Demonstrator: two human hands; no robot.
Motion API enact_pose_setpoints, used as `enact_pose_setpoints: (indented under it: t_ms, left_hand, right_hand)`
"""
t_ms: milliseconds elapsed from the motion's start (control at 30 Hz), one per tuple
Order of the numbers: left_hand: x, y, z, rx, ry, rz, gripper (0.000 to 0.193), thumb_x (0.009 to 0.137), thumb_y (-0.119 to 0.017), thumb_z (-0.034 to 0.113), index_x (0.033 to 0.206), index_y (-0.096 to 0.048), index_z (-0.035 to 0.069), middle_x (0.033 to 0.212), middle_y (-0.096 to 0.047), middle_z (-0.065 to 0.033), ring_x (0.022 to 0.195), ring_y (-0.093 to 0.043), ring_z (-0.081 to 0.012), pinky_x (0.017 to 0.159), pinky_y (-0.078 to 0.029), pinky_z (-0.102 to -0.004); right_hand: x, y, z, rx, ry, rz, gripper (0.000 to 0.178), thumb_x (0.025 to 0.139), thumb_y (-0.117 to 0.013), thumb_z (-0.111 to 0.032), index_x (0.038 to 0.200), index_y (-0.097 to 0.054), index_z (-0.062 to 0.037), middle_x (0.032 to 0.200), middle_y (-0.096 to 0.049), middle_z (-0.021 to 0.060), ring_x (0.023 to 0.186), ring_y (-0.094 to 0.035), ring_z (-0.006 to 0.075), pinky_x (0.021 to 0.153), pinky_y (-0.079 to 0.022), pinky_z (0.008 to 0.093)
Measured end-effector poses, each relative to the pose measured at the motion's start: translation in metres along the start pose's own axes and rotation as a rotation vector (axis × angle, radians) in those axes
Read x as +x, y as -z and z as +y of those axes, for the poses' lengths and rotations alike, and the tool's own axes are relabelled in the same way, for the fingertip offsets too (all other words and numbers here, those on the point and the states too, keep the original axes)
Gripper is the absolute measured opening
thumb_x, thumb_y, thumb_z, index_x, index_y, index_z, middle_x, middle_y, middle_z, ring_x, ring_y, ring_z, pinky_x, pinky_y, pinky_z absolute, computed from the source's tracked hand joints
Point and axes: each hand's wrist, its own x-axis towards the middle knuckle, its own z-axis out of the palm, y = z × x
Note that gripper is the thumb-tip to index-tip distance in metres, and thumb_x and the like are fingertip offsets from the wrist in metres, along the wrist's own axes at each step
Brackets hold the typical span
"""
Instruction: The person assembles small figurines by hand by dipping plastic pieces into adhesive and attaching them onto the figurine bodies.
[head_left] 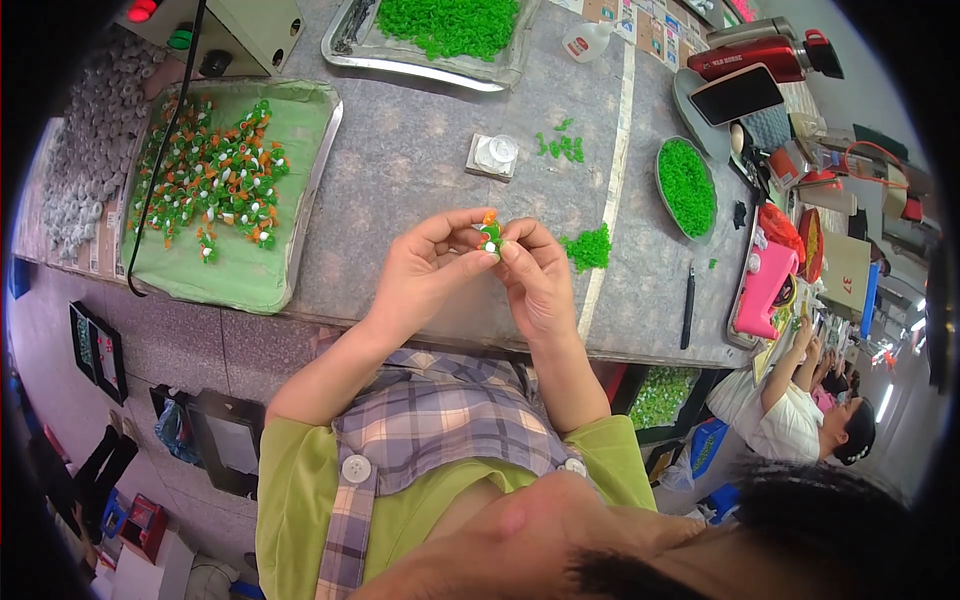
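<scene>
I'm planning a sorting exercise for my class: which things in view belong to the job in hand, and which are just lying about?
Likely part of the job:
small orange, green and white piece, between left hand and right hand
similar pieces in the green-lined tray
loose green pieces beside the right hand

Probably just lying about:
phone
red flask
</scene>
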Motion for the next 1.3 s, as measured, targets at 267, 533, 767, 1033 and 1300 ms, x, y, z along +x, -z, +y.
enact_pose_setpoints:
  t_ms: [267,533,767,1033,1300]
  left_hand:
    - [0.0,0.005,0.001,0.232,-0.069,-0.016,0.033,0.075,-0.063,0.006,0.107,-0.058,0.004,0.089,-0.054,-0.0032,0.083,-0.054,-0.0094,0.074,-0.044,-0.0224]
    - [-0.002,0.0,0.001,0.529,-0.237,0.049,0.034,0.074,-0.063,0.006,0.108,-0.057,0.004,0.084,-0.057,-0.0062,0.079,-0.058,-0.0133,0.071,-0.047,-0.0236]
    - [-0.002,-0.005,0.005,0.621,-0.283,0.066,0.033,0.074,-0.062,0.004,0.107,-0.057,0.003,0.084,-0.057,-0.0077,0.077,-0.059,-0.015,0.069,-0.048,-0.0246]
    - [-0.002,-0.011,0.007,0.738,-0.319,0.092,0.03,0.073,-0.062,0.003,0.103,-0.058,0.002,0.081,-0.056,-0.0081,0.075,-0.059,-0.0153,0.066,-0.049,-0.0251]
    - [0.0,-0.007,0.002,0.579,-0.196,0.069,0.029,0.074,-0.06,0.003,0.103,-0.058,0.001,0.083,-0.055,-0.0074,0.077,-0.058,-0.0137,0.068,-0.05,-0.0242]
  right_hand:
    - [0.001,0.005,-0.017,-0.362,0.103,-0.076,0.009,0.077,-0.06,-0.005,0.084,-0.054,-0.0017,0.078,-0.055,-0.001,0.069,-0.048,0.004,0.062,-0.038,0.0179]
    - [0.0,0.005,-0.008,-0.7,0.392,0.006,0.007,0.075,-0.06,-0.004,0.078,-0.055,0.0002,0.073,-0.054,0.0003,0.064,-0.047,0.0062,0.059,-0.039,0.0193]
    - [0.0,0.003,-0.008,-0.559,0.293,0.03,0.007,0.075,-0.06,-0.004,0.079,-0.054,0.0001,0.072,-0.054,0.0003,0.064,-0.046,0.0058,0.059,-0.039,0.0193]
    - [-0.001,0.004,-0.009,-0.638,0.306,0.05,0.006,0.076,-0.058,-0.003,0.079,-0.054,0.0001,0.072,-0.054,-0.0002,0.064,-0.046,0.0054,0.059,-0.038,0.0189]
    - [-0.002,0.008,-0.013,-0.651,0.199,0.013,0.007,0.077,-0.059,-0.003,0.081,-0.053,-0.0007,0.076,-0.053,-0.001,0.068,-0.047,0.0047,0.062,-0.038,0.0179]
